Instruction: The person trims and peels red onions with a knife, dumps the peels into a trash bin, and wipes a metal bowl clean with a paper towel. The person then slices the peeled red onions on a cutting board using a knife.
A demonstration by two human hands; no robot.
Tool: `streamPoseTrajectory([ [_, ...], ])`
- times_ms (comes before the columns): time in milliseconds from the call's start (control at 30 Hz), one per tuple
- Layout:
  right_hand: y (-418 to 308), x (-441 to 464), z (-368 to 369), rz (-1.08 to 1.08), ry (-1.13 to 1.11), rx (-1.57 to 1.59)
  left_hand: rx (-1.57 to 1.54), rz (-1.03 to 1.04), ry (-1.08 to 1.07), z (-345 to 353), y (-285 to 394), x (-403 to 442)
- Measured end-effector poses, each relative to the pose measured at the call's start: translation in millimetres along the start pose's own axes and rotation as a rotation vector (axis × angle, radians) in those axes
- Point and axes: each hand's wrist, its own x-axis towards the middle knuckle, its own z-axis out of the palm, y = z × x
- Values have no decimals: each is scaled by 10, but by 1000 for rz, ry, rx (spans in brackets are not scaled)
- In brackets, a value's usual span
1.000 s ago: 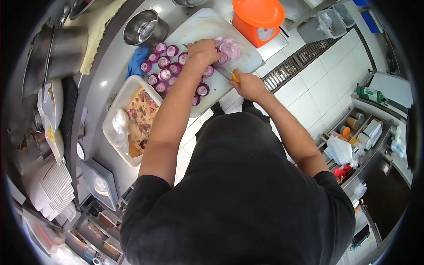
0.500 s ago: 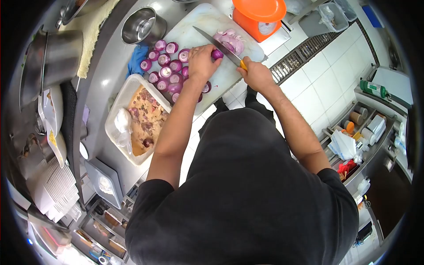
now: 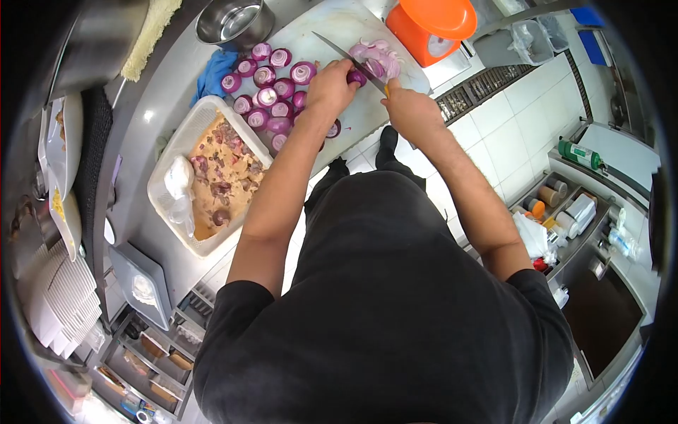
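My right hand (image 3: 412, 107) is closed round the yellow handle of a kitchen knife (image 3: 347, 56), whose blade points to the upper left across a white cutting board (image 3: 311, 32). Under the fingers of my left hand (image 3: 332, 86) a purple onion (image 3: 357, 77) is held against the board, right beside the blade. Sliced onion (image 3: 378, 56) lies in a pile on the blade's far side. To the left of my left hand sit several peeled red onions (image 3: 265, 97) with their ends cut off, some partly hidden by my forearm.
A white tub (image 3: 161, 185) with onion scraps and a plastic bag stands left of the board. Behind it lie a blue cloth (image 3: 214, 73) and a steel pot (image 3: 235, 22). An orange kitchen scale (image 3: 439, 18) stands at the board's right. White plates (image 3: 53, 300) are stacked far left.
The whole view has shifted a little as my head moved. Both hands stay at the onion, and the blade remains beside it with the sliced pile on its far side.
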Motion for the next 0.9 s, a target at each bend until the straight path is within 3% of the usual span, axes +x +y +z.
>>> streamPoseTrajectory([
  [133,96,165,483,23,-29,39,-24,-44,-36,-17,2,-35],
  [267,156,222,255,-72,5,11,16,-15,-42,-11,17,27],
  [500,100,252,537,38,32,156,-13,58,37,58,-57,-15],
  [633,8,146,183,-27,28,112,-28,10,7,-6,18,-9],
  [900,59,243,375,-43,65,191,-65,-11,27,64,-80,-4],
])
